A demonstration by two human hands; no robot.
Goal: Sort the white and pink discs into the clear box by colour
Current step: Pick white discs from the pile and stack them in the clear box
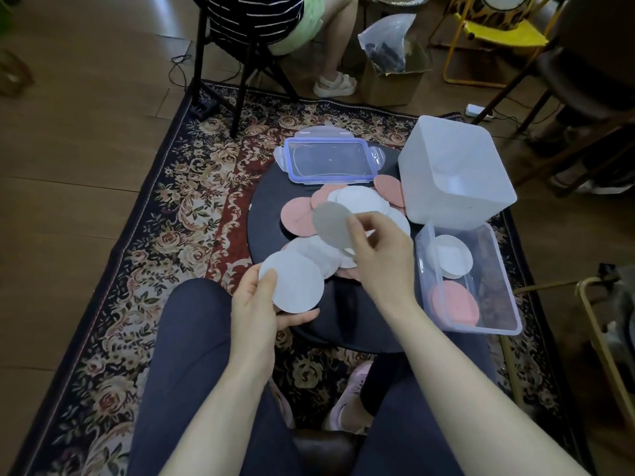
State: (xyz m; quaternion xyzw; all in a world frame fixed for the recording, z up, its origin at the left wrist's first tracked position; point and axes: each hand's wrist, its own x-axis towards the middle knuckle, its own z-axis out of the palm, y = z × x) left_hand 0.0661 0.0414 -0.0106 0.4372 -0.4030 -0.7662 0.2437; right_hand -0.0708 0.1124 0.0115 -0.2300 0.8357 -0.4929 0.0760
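A heap of white discs (360, 201) and pink discs (297, 216) covers the round black table (264, 214). My left hand (256, 304) holds a white disc (295, 286) by its lower left edge, near the table's front. My right hand (381, 249) pinches another white disc (330, 225), lifted and tilted above the heap so it looks grey. The clear box (498, 304) stands at the table's right edge, with white discs (453, 255) in its far end and pink discs (453, 304) in its near end.
The box's blue-rimmed lid (330, 161) lies at the table's far side. A large frosted tub (453, 173) lies tipped at the far right. My knees (192, 338) are close under the table's front. Another person sits on a chair (240, 46) beyond the patterned rug (165, 235).
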